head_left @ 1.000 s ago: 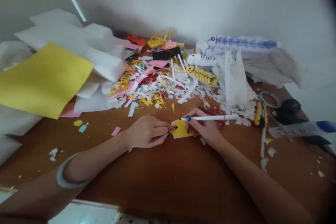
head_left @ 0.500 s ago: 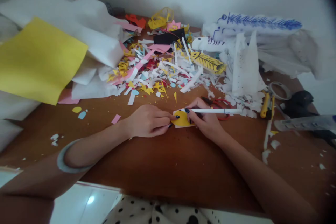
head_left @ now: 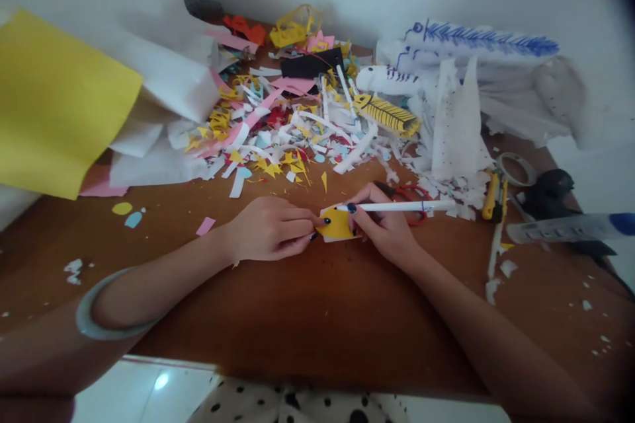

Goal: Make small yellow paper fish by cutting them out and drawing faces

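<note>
Small white-edged yellow paper piece [head_left: 338, 225]: left hand [head_left: 270, 228] touches its left end, pinch unclear; right hand [head_left: 384, 228], fingers clamped on sideways slim white pen [head_left: 397, 207], tip at far edge.

Around your left forearm you wear a pale grey-green bangle [head_left: 84, 318], smooth, rounded and closed like a ring, with a soft sheen. Your forearms are bare. The nails showing on your left hand [head_left: 270, 228] and right hand [head_left: 387, 228] carry dark, glossy blue polish. Below, your cream garment [head_left: 317, 404] shows black round dots of uneven size and gathered folds.
</note>
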The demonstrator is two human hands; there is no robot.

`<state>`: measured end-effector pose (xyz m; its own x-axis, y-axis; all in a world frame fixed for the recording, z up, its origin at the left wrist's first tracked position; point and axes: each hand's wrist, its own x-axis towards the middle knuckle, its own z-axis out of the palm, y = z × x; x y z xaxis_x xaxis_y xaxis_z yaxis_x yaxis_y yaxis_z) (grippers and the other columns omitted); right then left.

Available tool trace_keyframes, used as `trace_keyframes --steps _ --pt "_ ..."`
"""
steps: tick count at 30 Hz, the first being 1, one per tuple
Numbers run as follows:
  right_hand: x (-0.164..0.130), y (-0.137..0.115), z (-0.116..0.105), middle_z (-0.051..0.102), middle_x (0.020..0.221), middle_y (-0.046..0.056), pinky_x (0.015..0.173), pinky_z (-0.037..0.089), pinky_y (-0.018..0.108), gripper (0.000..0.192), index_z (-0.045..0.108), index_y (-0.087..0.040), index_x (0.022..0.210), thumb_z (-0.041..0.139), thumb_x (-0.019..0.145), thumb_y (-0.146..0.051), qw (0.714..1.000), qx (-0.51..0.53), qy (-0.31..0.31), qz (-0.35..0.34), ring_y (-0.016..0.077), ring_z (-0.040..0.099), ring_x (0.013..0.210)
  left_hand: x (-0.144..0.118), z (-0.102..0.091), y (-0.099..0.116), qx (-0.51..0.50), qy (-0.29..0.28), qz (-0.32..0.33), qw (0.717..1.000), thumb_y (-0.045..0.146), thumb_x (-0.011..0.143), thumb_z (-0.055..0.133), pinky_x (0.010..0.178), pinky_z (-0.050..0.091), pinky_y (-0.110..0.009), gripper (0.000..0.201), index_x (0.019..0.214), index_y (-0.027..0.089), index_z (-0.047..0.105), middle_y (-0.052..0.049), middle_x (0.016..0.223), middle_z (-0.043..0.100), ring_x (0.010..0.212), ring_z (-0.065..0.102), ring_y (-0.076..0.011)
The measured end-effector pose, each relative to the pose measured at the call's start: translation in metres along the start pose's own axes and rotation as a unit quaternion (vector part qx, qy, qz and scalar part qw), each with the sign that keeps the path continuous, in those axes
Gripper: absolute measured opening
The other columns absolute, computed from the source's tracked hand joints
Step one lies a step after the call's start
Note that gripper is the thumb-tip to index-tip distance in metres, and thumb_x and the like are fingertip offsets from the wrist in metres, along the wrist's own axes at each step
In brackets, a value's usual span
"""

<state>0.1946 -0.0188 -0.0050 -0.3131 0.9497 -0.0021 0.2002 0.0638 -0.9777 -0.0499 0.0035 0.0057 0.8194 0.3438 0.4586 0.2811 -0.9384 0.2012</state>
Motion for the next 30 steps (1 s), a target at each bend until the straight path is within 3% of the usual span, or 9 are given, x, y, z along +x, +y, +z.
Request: trace_keyframes --steps 4,10,30 --pt "-0.0004 0.0006 -0.0001 0.059 0.070 -0.003 0.049 0.042 0.020 0.015 0.052 -0.022 0.095 0.055 0.093 -0.037 1.000 -0.010 0.002 -0.012 0.0103 0.057 0.060 0.0009 -0.0004 0.0008 0.000 0.001 -0.001 1.000 0.018 0.091 0.047 0.061 0.044 -0.024 0.016 0.079 0.020 0.056 -0.001 0.098 0.076 0.067 0.067 -0.0085" --pt "-0.0005 -0.0009 -0.0003 0.057 0.068 -0.003 0.048 0.040 0.021 0.017 0.053 -0.022 0.091 0.054 0.093 -0.039 0.998 -0.057 0.016 -0.014 0.0094 0.051 0.055 0.0031 -0.0012 0.0019 0.002 0.007 0.003 1.000 0.017 0.091 0.047 0.060 0.043 -0.024 0.015 0.079 0.020 0.055 -0.001 0.097 0.076 0.065 0.066 -0.0082" --pt "0.0013 -0.0016 0.0017 0.058 0.067 -0.004 0.056 0.043 0.025 0.008 0.050 -0.023 0.095 0.053 0.094 -0.031 0.997 -0.072 0.011 -0.030 0.0117 0.054 0.059 0.0030 -0.0013 0.0015 0.012 0.006 0.005 1.000 0.018 0.092 0.046 0.057 0.043 -0.023 0.017 0.078 0.019 0.056 -0.001 0.094 0.076 0.064 0.065 -0.0082"
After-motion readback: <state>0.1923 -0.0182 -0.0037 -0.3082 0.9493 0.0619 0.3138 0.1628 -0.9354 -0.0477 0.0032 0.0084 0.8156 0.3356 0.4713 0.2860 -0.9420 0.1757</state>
